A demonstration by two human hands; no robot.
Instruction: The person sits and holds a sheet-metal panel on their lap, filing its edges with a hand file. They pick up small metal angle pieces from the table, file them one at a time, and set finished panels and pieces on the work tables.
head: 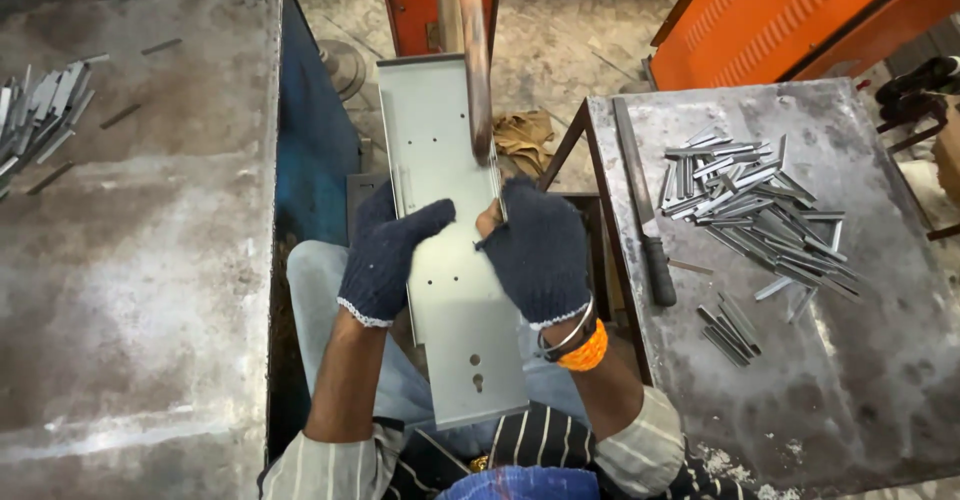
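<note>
I see a long grey metal plate (450,290) lying lengthwise over the person's lap, its far end under an upright rusty machine arm (474,60). My left hand (385,260), in a dark knit glove, is closed on the plate's left edge with the thumb across its top face. My right hand (540,250), gloved too, pinches a small thin metal strip (497,195) against the plate just below the arm's tip.

On the right counter (860,380) lie a loose heap of strips (755,210), a small stack of 5 or so nearer me (730,330), and a long file with a dark handle (642,210). The left counter (140,260) carries another heap of strips (40,120) at its far edge.

Progress, as I judge it: 1 strip is being set in place now (whether any is already fixed to the plate I cannot tell), and the right heap looks largely unused, so much seems left.
</note>
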